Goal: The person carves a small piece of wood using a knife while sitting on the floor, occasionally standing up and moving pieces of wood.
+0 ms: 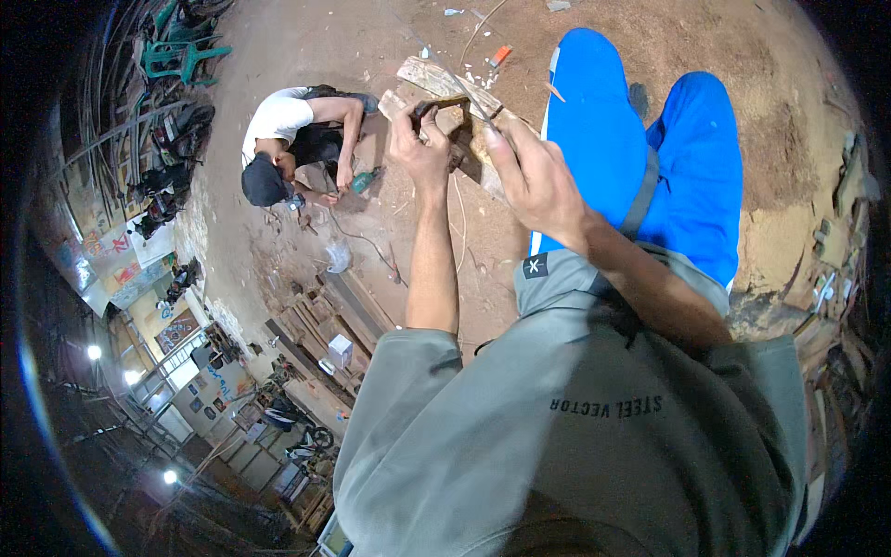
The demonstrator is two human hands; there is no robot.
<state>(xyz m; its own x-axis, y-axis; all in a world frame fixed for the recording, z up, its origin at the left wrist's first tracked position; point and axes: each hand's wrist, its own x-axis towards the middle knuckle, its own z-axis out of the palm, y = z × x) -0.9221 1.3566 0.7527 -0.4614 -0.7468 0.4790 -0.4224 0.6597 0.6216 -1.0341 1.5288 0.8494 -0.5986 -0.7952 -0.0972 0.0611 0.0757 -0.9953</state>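
My left hand (423,153) is closed around a small piece of carved wood (392,104), its fingers bent over the edge. My right hand (543,181) grips a thin, long metal tool (475,100), which slants up and left across the work. Whether it is a file or a blade I cannot tell. Beneath both hands lies a rough, pale timber block (432,76), with a darker chunk of wood against it. Part of the carved piece is hidden by my fingers.
To the left a co-worker in a white shirt (283,119) crouches over a green power tool (364,180). An orange object (501,56) and wood chips lie beyond the block. Cables cross the floor. Planks (325,330) are stacked at lower left; a green chair (181,60) stands far left.
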